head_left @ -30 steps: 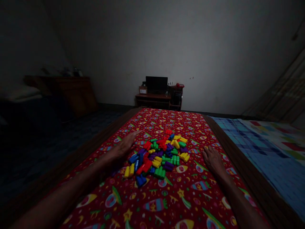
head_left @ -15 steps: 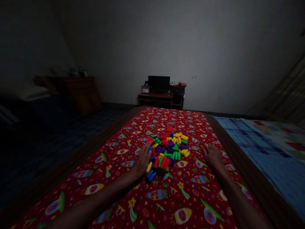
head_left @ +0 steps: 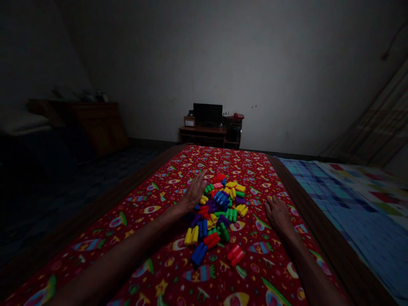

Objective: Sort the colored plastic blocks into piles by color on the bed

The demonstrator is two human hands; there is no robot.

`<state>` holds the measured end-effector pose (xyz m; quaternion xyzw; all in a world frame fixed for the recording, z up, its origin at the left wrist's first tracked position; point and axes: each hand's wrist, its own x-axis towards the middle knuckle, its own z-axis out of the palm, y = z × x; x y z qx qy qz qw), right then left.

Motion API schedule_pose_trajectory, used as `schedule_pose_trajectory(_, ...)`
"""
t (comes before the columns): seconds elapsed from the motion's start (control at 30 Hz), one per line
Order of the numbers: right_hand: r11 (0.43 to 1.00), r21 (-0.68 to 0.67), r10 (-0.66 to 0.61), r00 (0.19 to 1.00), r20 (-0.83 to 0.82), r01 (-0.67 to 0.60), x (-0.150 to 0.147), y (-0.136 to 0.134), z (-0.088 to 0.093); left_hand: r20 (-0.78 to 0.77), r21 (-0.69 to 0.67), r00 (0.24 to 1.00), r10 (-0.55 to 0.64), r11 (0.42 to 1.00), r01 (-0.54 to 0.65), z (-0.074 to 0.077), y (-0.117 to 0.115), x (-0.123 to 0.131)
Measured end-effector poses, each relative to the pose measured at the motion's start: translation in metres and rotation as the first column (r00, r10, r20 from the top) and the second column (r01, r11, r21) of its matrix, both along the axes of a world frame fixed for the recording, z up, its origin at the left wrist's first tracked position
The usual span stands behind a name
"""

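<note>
A loose heap of plastic building blocks in red, yellow, green, blue and purple lies on a red patterned cloth. Along the heap's left side is my left hand, open, its fingers stretched away from me and near the blocks. No block shows in it. My right hand rests on the cloth right of the heap, apart from it, with fingers slightly bent. A small yellow patch shows at its fingertips; I cannot tell whether it is a block or print. Nearest me lie a blue block and a red block.
The cloth covers a long surface with a dark brown border. Blue checked bedding lies to the right. Against the far wall stands a desk with a monitor. A wooden cabinet is at the left.
My left hand has moved forward along the heap and turned on edge. The near blocks have spread toward me, with a red one now separate. My right hand stays at the same place on the cloth.
</note>
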<state>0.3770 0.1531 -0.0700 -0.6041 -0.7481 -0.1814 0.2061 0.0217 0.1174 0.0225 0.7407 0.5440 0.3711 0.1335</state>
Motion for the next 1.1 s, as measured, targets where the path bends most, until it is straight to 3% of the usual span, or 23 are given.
schedule_pose_trajectory(0.1, 1.000, 0.025, -0.011, 1.000, 0.001, 0.011, 0.001, 0.002, -0.004, -0.289, 0.014, 0.943, -0.163, 0.985, 0.174, -0.013, -0.047, -0.029)
schedule_pose_trajectory(0.2, 0.999, 0.021, -0.025, 1.000, -0.005, 0.025, -0.001, 0.001, -0.005, -0.533, -0.064, 0.734, -0.420, 0.885, 0.461, -0.021, -0.100, -0.029)
schedule_pose_trajectory(0.27, 0.999, 0.008, -0.033, 0.999, 0.001, 0.033, -0.002, 0.000, -0.004, -0.588, -0.070, 0.639, -0.496, 0.818, 0.571, -0.019, -0.118, -0.015)
schedule_pose_trajectory(0.33, 0.999, -0.004, -0.038, 0.999, 0.001, 0.038, -0.003, -0.001, -0.002, -0.619, -0.035, 0.616, -0.487, 0.801, 0.597, -0.015, -0.114, 0.001)
schedule_pose_trajectory(0.4, 0.999, -0.009, -0.036, 0.999, -0.012, 0.036, -0.003, -0.002, -0.001, -0.642, 0.001, 0.620, -0.452, 0.808, 0.590, -0.012, -0.091, 0.015)
schedule_pose_trajectory(0.57, 0.999, -0.006, -0.033, 0.999, -0.003, 0.033, 0.000, -0.001, -0.001, -0.598, 0.118, 0.746, -0.293, 0.888, 0.444, -0.012, -0.026, 0.037)
schedule_pose_trajectory(0.67, 0.999, -0.017, -0.036, 0.999, -0.012, 0.036, 0.000, -0.001, -0.001, -0.551, 0.163, 0.808, -0.211, 0.922, 0.352, -0.008, -0.027, 0.054)
schedule_pose_trajectory(0.73, 0.999, -0.028, -0.039, 0.999, -0.020, 0.039, -0.001, -0.001, 0.000, -0.560, 0.173, 0.775, -0.293, 0.874, 0.455, -0.005, -0.045, 0.070)
schedule_pose_trajectory(0.83, 0.999, -0.031, -0.030, 0.999, -0.009, 0.030, -0.002, -0.003, 0.003, -0.638, 0.101, 0.564, -0.525, 0.668, 0.737, -0.009, -0.076, 0.091)
schedule_pose_trajectory(0.9, 0.999, -0.021, -0.031, 1.000, -0.004, 0.031, -0.002, -0.004, 0.005, -0.662, 0.069, 0.483, -0.573, 0.596, 0.800, -0.015, -0.083, 0.099)
schedule_pose_trajectory(0.93, 0.999, -0.016, -0.033, 0.999, -0.003, 0.033, -0.003, -0.004, 0.005, -0.667, 0.073, 0.495, -0.557, 0.613, 0.787, -0.018, -0.081, 0.099)
schedule_pose_trajectory(1.0, 0.999, -0.014, -0.032, 0.999, -0.005, 0.031, -0.003, -0.004, 0.006, -0.671, 0.101, 0.577, -0.466, 0.714, 0.693, -0.020, -0.066, 0.095)
schedule_pose_trajectory(1.1, 1.000, -0.020, -0.019, 0.999, -0.030, 0.019, -0.002, -0.003, 0.004, -0.670, 0.121, 0.668, -0.325, 0.839, 0.530, -0.012, -0.038, 0.078)
